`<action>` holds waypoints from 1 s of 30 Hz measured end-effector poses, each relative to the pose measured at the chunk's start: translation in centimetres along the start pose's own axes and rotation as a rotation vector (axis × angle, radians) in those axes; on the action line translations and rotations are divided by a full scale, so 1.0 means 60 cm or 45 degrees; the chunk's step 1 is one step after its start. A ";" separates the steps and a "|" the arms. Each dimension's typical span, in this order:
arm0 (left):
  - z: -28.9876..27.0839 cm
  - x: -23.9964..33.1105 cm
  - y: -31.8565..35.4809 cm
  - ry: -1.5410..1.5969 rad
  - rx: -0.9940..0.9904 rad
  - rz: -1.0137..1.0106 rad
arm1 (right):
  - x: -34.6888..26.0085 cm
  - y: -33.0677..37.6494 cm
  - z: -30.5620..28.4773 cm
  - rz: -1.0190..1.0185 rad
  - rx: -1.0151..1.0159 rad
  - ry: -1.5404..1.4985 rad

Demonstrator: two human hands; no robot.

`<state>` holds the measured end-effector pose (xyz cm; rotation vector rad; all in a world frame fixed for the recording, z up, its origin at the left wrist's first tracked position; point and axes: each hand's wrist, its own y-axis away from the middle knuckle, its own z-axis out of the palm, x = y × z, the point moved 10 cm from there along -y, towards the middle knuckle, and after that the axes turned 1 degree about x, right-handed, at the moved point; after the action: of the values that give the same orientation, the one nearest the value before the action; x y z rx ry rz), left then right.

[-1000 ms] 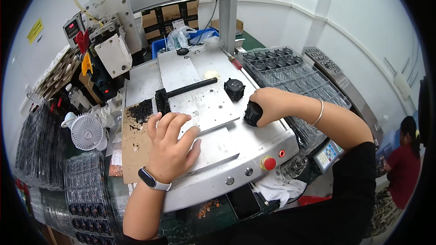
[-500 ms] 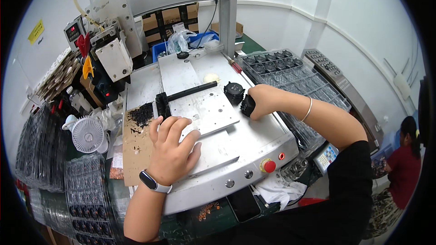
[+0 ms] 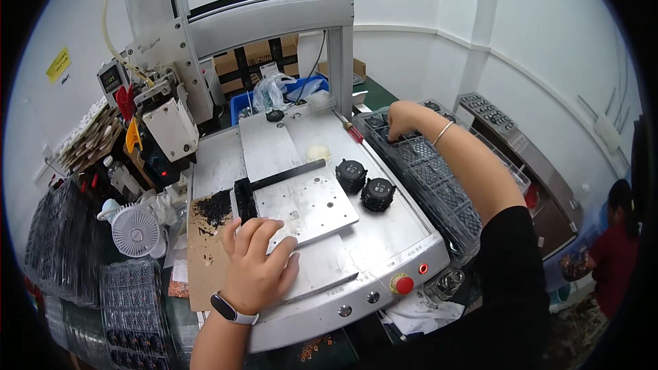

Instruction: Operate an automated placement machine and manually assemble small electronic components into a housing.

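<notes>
Brushed aluminium makes up the machine bed, and the left hand lies flat on it near the front left corner, fingers spread and pressed over the near edge of the fixture plate, likely bracing the body while the other arm reaches out. The right hand is stretched past the bed's right edge into the black compartment tray, its fingers curled down into a far cell; whether they pinch a part yet cannot be told. Two round black knobbed parts stand side by side near the bed's right edge, just beside the tray, probably set there within easy reach of the plate. A heap of small black screws sits off the plate's left edge on brown cardboard, close to the resting hand.
</notes>
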<state>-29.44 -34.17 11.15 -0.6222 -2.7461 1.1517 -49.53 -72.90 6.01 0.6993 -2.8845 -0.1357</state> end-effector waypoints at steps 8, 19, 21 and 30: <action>0.000 -0.002 0.001 -0.015 -0.038 -0.025 | 0.001 -0.015 0.019 -0.041 -0.137 -0.147; 0.005 -0.001 -0.004 -0.007 -0.050 -0.032 | 0.142 -0.024 0.050 0.094 -0.049 -0.197; 0.007 -0.004 -0.005 -0.016 -0.057 -0.051 | 0.143 -0.018 0.041 0.056 -0.034 -0.174; 0.013 -0.010 0.001 -0.092 -0.082 -0.045 | 0.108 -0.009 0.024 -0.005 -0.087 -0.179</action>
<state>-29.04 -34.89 10.59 -0.5469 -2.8529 1.1035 -55.23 -76.30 5.49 0.7104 -2.9949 -0.2946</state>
